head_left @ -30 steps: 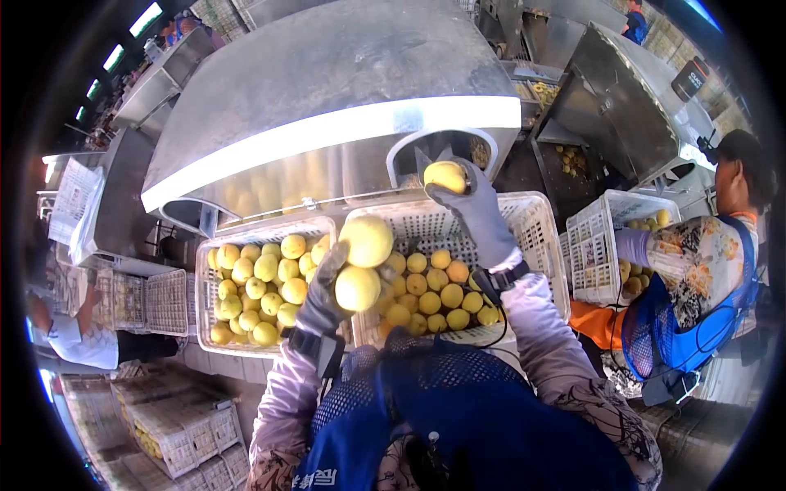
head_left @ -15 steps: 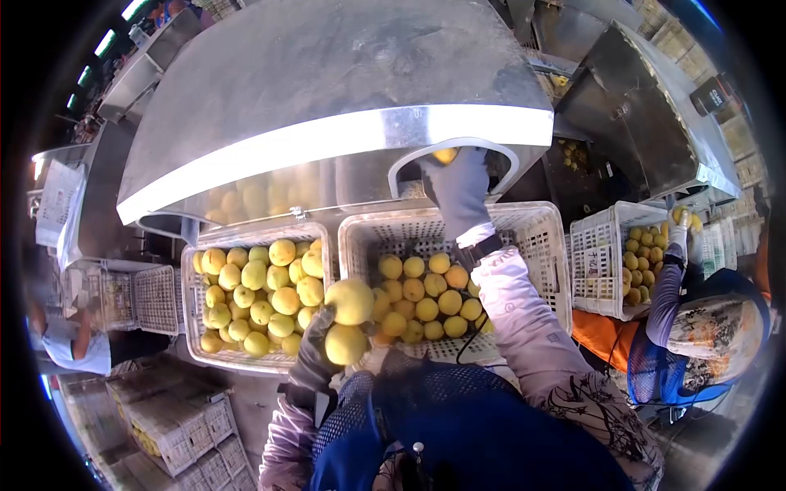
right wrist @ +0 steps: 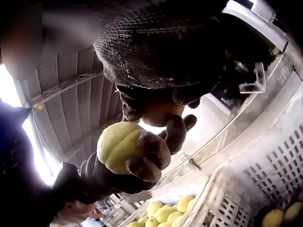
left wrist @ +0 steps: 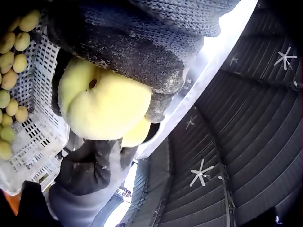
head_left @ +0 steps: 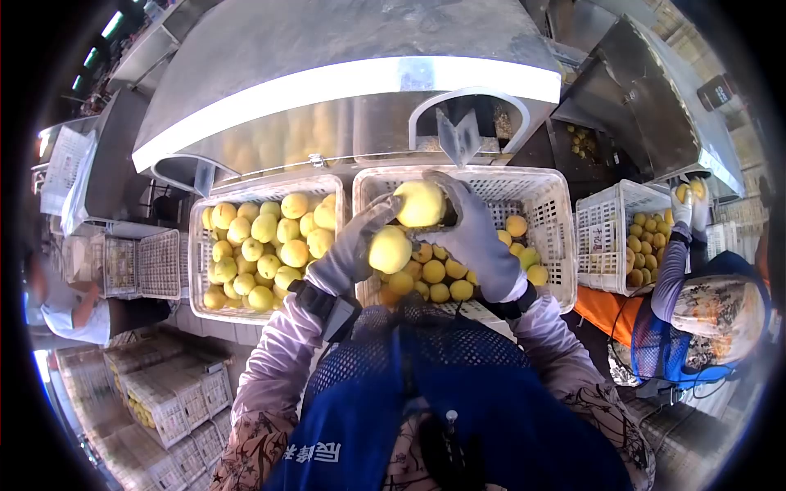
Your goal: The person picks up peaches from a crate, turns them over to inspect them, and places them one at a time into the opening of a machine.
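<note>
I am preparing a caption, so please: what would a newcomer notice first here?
Probably the two large yellow fruits between the gloved left hand and right hand, above a partly filled white crate. Then the broad metal housing beyond, and the fuller crate at left.

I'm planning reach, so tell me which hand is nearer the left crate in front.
Left. The left hand is by the right rim of the left crate; the right hand is farther right, over the right crate.
</note>
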`<state>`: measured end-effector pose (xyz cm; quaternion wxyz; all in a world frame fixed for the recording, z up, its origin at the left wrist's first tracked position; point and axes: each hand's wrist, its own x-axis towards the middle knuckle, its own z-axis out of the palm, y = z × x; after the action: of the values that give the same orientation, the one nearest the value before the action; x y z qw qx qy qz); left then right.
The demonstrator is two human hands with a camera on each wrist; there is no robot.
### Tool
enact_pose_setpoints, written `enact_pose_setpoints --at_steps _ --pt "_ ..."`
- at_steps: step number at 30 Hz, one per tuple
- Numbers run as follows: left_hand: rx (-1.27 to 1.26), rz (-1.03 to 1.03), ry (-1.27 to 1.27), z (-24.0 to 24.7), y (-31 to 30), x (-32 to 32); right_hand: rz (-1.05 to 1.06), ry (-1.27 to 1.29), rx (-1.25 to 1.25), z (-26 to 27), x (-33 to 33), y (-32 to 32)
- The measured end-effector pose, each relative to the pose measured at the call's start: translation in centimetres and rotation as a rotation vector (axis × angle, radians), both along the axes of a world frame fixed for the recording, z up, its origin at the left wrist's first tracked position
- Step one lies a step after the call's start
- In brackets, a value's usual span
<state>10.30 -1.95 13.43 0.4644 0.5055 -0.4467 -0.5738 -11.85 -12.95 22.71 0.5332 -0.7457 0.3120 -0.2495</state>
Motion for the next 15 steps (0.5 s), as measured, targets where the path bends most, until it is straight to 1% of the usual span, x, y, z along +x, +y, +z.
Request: enact_pose_setpoints --at_steps 1,2,3,4,5,7,8,9,10,11,12,13,14,15 --pt "-0.005 -0.009 -0.005 0.7 -0.2 0.0 -0.049 0.018 -0.172 0.2 -0.5 0.1" --pt "-0.212 -0.054 -0.190 2.1 -0.4 -0.2 -0.043 -0.046 -0.159 0.4 -0.9 -0.1" --pt "-0.422 -0.098 -0.375 3.3 -0.7 -0.3 -0.050 -0.050 -0.167 0.6 -1.1 0.0" --pt "-0.587 -0.084 -0.524 4.4 -0.8 -0.7 -0.079 -0.161 -0.045 0.7 -1.2 0.3" --pt "-0.597 -0.090 -0.526 5.5 -1.1 -1.4 -0.106 -0.272 0.076 0.8 -1.3 0.4" --pt "0.272 0.104 0.320 6.8 -1.3 -2.9 -0.124 -0.293 0.082 -1.1 -1.3 0.4" --pt "-0.222 -0.037 -0.128 5.1 -1.3 -2.7 -0.145 -0.294 0.090 -1.4 -1.3 0.4" --pt "-0.228 -0.038 -0.128 4.5 -1.8 -2.6 -0.164 -0.293 0.099 -1.7 -1.4 0.2" --pt "-0.318 -0.079 -0.180 4.8 -2.2 -2.9 -0.202 -0.274 0.038 -1.5 -1.5 -0.2" --pt "-0.407 -0.120 -0.231 5.8 -2.7 -3.1 -0.204 -0.273 0.036 -1.5 -1.5 -1.0" --pt "-0.148 -0.143 -0.035 7.1 -2.3 -3.4 -0.285 -0.166 -0.118 -1.5 -1.4 -2.1" --pt "-0.155 -0.143 -0.037 6.5 -2.5 -3.3 -0.364 -0.060 -0.274 -1.4 -1.2 -3.5" --pt "-0.336 -0.139 -0.280 5.7 -2.7 -2.9 -0.384 -0.004 -0.225 -0.8 -0.7 -5.0" --pt "-0.513 -0.133 -0.524 5.0 -2.6 -2.6 -0.384 -0.007 -0.230 -2.4 -0.2 -6.8"
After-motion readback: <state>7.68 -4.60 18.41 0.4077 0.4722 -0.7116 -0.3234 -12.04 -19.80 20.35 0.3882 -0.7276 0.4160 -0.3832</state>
